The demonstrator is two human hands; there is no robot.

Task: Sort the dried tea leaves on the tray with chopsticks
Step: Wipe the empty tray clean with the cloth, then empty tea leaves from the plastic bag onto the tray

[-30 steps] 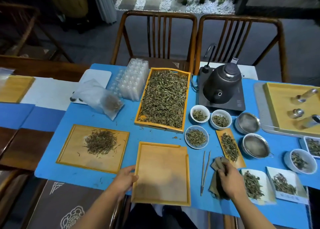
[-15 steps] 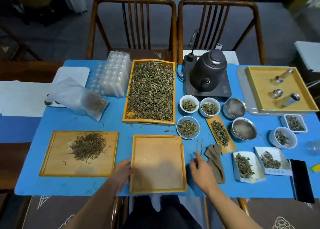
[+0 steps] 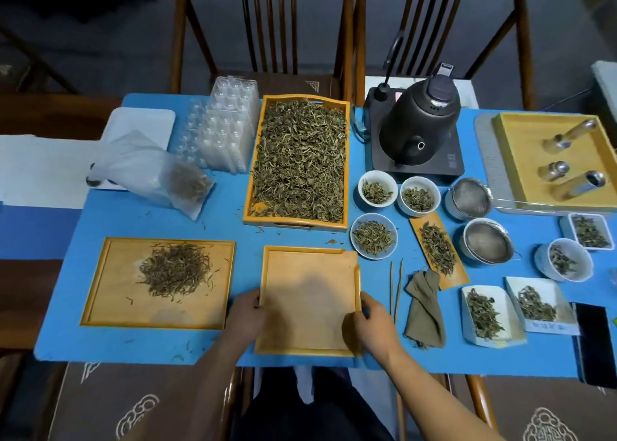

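Hands on the empty wooden tray (image 3: 309,293) at the near edge of the blue tabletop (image 3: 233,220): the left hand (image 3: 245,318) grips its left rim with fingers curled, the right hand (image 3: 369,323) grips its right rim, thumb over the edge. Chopsticks (image 3: 395,287) lie untouched just right of that tray, beside a crumpled brown cloth (image 3: 425,307). Behind the empty tray sits the long tray of dried tea leaves (image 3: 298,160), heaped full, reaching toward the far edge. At the near left, a wide wooden board (image 3: 110,293) carries a small sorted pile of leaves (image 3: 175,268). Black kettle (image 3: 419,123) stands at the far edge, right of the long tray.
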